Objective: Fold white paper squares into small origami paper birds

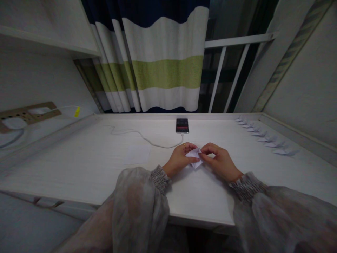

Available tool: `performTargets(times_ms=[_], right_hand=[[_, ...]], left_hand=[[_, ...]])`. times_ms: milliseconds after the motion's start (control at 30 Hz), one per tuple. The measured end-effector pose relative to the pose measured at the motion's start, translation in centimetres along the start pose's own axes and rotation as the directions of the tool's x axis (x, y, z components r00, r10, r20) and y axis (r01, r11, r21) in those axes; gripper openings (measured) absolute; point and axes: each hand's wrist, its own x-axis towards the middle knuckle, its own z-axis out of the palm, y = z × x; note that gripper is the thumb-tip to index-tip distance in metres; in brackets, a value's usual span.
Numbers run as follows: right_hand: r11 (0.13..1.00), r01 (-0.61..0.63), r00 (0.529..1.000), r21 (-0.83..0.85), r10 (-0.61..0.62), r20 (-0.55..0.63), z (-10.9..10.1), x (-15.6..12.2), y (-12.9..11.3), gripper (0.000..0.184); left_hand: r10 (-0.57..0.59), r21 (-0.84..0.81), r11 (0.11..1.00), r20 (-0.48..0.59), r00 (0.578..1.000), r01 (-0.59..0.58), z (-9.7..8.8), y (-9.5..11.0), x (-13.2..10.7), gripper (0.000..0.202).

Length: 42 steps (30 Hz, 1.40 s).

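A small folded piece of white paper (195, 154) is held just above the white desk, between both hands. My left hand (181, 158) grips its left side, with the thumb across the front and the fingers behind. At the right corner, my right hand (217, 160) pinches the paper between thumb and forefinger. Creases and a pointed lower edge show on the paper; its back side is hidden by the fingers. A flat white sheet (137, 154) lies on the desk to the left of my hands.
A phone (182, 125) lies beyond my hands, its white cable (147, 140) trailing left. Several folded paper figures (265, 137) stand in a row at the right. A power strip (31, 114) is at the left wall. Behind the desk (65, 158) hangs a curtain (163, 63).
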Motion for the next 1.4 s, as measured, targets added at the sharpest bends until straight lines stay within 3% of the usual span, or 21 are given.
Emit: performTargets(times_ms=[300, 667, 1200, 1400], right_hand=[[0.938, -0.236, 0.97, 0.255, 0.243, 0.001, 0.2, 0.2, 0.7, 0.015], [0.844, -0.342, 0.923, 0.413, 0.383, -0.02, 0.1, 0.5, 0.1, 0.02], [0.835, -0.365, 0.914, 0.413, 0.405, -0.012, 0.2, 0.4, 0.5, 0.019], [0.873, -0.288, 0.953, 0.393, 0.302, 0.026, 0.4, 0.4, 1.3, 0.022]], left_hand=[[-0.053, -0.039, 0.998, 0.032, 0.998, 0.054, 0.0, 0.1, 0.0, 0.052], [-0.088, -0.143, 0.985, 0.069, 0.994, 0.097, 0.0, -0.2, 0.0, 0.057], [-0.166, -0.119, 0.977, 0.081, 0.983, 0.175, 0.1, 0.2, -0.3, 0.053], [-0.193, -0.125, 0.971, 0.08, 0.978, 0.201, 0.3, 0.5, -0.3, 0.042]])
